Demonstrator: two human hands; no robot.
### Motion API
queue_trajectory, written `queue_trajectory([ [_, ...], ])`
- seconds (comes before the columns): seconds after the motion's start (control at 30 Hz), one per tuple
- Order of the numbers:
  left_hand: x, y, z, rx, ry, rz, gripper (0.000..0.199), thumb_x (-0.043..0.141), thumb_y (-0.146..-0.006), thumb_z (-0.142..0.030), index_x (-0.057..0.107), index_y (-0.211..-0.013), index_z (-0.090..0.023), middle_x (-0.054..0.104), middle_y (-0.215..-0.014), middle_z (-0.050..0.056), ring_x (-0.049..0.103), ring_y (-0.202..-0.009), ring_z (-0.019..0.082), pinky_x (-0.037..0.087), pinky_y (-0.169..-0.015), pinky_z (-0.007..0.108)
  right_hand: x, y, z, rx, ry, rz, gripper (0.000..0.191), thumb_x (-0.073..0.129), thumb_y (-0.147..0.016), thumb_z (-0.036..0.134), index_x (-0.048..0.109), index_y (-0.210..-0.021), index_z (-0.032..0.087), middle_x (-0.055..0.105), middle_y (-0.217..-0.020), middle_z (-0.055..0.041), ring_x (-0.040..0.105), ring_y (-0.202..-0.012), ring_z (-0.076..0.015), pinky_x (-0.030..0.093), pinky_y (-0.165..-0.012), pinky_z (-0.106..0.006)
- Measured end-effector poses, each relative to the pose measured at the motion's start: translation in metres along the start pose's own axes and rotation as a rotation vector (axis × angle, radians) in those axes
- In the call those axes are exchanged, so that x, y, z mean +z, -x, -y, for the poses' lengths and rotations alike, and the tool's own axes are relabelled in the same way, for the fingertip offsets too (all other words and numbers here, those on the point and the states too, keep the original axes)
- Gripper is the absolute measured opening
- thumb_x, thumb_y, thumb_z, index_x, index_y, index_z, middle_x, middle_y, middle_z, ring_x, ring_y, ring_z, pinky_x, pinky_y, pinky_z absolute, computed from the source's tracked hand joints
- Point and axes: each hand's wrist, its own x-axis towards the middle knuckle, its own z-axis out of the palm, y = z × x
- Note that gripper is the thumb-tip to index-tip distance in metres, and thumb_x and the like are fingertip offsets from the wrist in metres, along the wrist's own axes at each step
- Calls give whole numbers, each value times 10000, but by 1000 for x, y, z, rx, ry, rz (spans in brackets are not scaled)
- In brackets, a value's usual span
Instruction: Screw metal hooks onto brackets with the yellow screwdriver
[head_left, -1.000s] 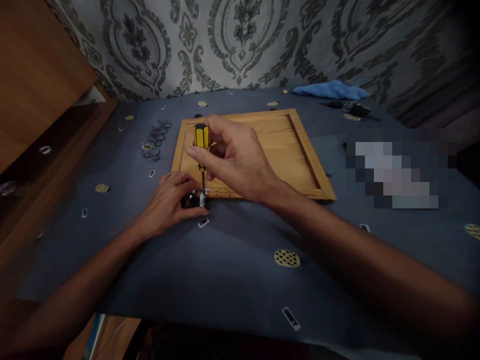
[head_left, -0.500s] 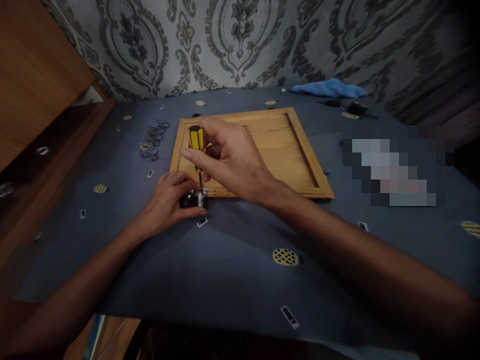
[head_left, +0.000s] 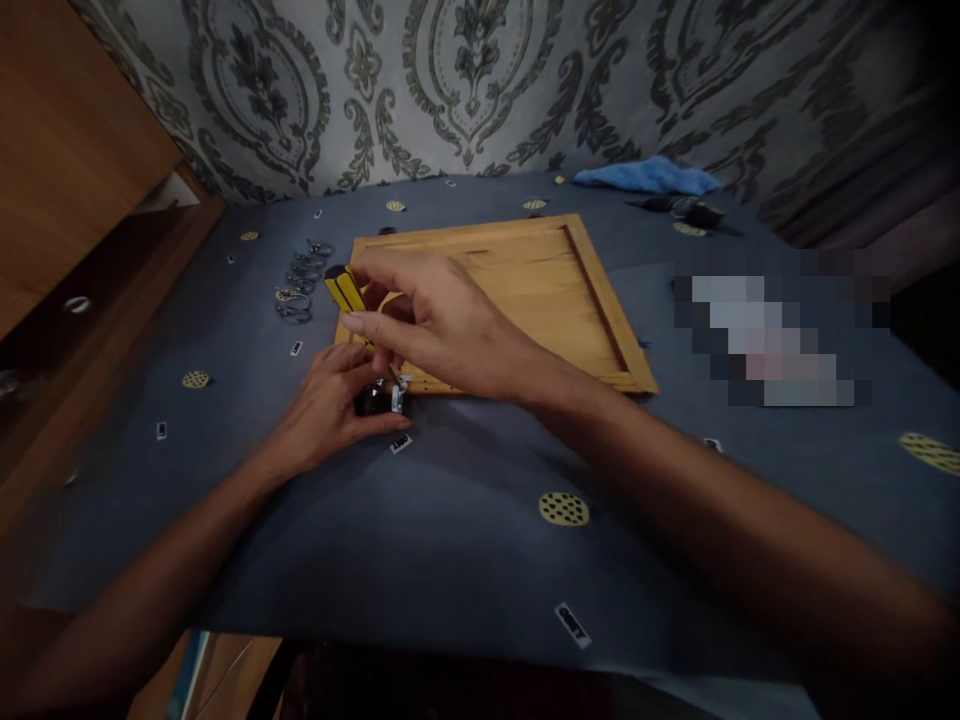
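One screwdriver (head_left: pixel 348 290), one panel (head_left: pixel 534 292)

A pale wall (head_left: pixel 484 150) with large, dark ornamental medallions and leafy scrolls rises behind a worktop (head_left: pixel 450 570) covered in dark blue material, printed with yellow spotted motifs and small white labels. Brown wooden furniture (head_left: pixel 67 130) stands along the left; dim light leaves the right side deeply shadowed.

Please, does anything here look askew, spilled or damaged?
I see no spill or damage. The screwdriver in the right hand looks askew: it tips left instead of standing upright over the metal piece. A pixelated patch at right hides detail.
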Motion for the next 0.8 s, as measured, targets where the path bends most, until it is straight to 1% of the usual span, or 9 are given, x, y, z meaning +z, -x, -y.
queue_trajectory([
  [0.1, 0, -1, 0, -7, -10, 17, 475, 796, -904, -620, 780, -1192, -243, 717, -1179, 92, 641, -1183, 363, 514, -1051, 535, 5, -9, -3, 7, 30, -49, 283, 679, -990, 196, 444, -835, 232, 543, -817, 23, 592, -764, -134, 514, -639, -240],
  [0.2, 0, -1, 0, -5, -9, 23, 466, 796, -902, -627, 786, -1148, -231, 717, -1165, 90, 642, -1164, 353, 514, -1054, 533, 10, -19, -4, 34, 82, -95, 315, 690, -971, 148, 428, -815, 227, 525, -814, 27, 578, -782, -126, 494, -643, -224],
  [0.33, 1, -1, 2, 10, -12, 1, 443, 797, -905, -623, 793, -1075, -214, 712, -1141, 93, 643, -1130, 338, 521, -1021, 503, 14, -26, -7, 42, 117, -104, 317, 708, -970, 159, 437, -815, 217, 541, -822, 28, 587, -778, -115, 484, -634, -209],
  [0.43, 0, -1, 1, 14, -21, 10, 467, 797, -903, -628, 796, -1077, -194, 705, -1133, 106, 638, -1114, 346, 523, -999, 506, 11, -26, -9, 27, 99, -64, 253, 704, -981, 163, 477, -878, 210, 569, -840, 39, 598, -725, -91, 483, -603, -188],
  [0.53, -2, -1, -1, -2, -32, 31, 461, 799, -907, -608, 795, -1095, -187, 699, -1136, 110, 638, -1107, 346, 521, -999, 503, 6, -25, -8, 19, 38, 18, 149, 629, -1025, 140, 513, -956, 204, 588, -862, 46, 611, -620, -61, 481, -555, -178],
  [0.6, -2, -2, -1, -8, -33, 28, 432, 800, -909, -595, 793, -1100, -207, 698, -1136, 93, 639, -1108, 334, 520, -1011, 490, 2, -24, -7, 27, 19, 75, 170, 586, -1048, 142, 511, -907, 199, 584, -847, 42, 623, -580, -56, 476, -525, -180],
  [0.67, -1, -2, 0, -5, -34, 16, 421, 803, -904, -599, 790, -1103, -228, 699, -1143, 80, 638, -1119, 329, 521, -1021, 484, 1, -23, -6, 37, 23, 93, 240, 586, -1054, 162, 495, -835, 198, 583, -810, 36, 627, -583, -63, 475, -514, -181],
  [0.7, 0, -1, 0, -3, -33, 8, 418, 804, -901, -605, 788, -1097, -236, 699, -1150, 79, 636, -1129, 331, 522, -1024, 487, 2, -23, -6, 40, 31, 81, 262, 602, -1048, 172, 490, -813, 198, 586, -795, 34, 623, -597, -68, 481, -520, -181],
  [0.8, 1, -1, 2, 1, -19, 2, 407, 803, -902, -611, 779, -1073, -242, 702, -1174, 88, 631, -1158, 340, 519, -1035, 500, 6, -24, -8, 35, 52, -28, 290, 675, -1009, 205, 477, -798, 206, 585, -783, 32, 610, -679, -89, 503, -561, -184],
])
